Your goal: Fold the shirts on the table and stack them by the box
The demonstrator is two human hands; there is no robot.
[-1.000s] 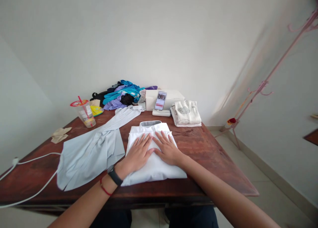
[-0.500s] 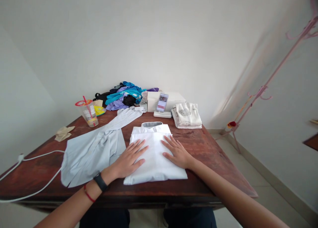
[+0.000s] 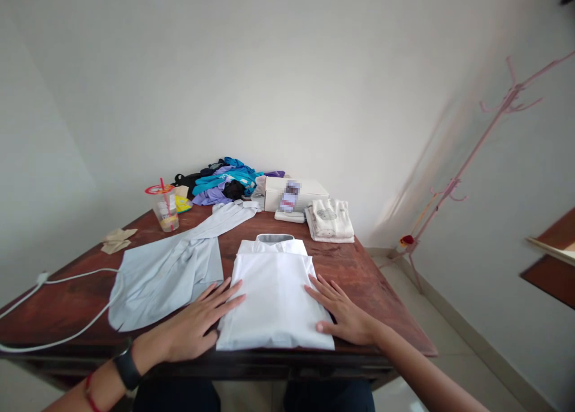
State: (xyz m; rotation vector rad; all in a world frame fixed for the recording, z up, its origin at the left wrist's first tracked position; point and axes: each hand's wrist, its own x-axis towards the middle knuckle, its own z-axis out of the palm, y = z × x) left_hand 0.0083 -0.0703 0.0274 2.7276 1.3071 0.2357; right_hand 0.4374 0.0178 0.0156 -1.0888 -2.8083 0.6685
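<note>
White shirt [image 3: 276, 307] lies folded on a table [image 3: 375, 280], left hand [image 3: 197, 327] and right hand [image 3: 348, 316] spread wide, touching its left and right edges.

What seems to be a label [image 3: 290, 196] is blurred; the right edge cuts off the pink rack [image 3: 480, 142].

A folded shirt [image 3: 276, 301] lies on the counter [image 3: 375, 289], the spread left grip [image 3: 197, 323] touching it at nine o'clock, the spread right grip [image 3: 348, 317] at three. Around it: cup [image 3: 166, 214] at ten, clothes [image 3: 231, 178] at eleven, box [image 3: 312, 191] at twelve.
</note>
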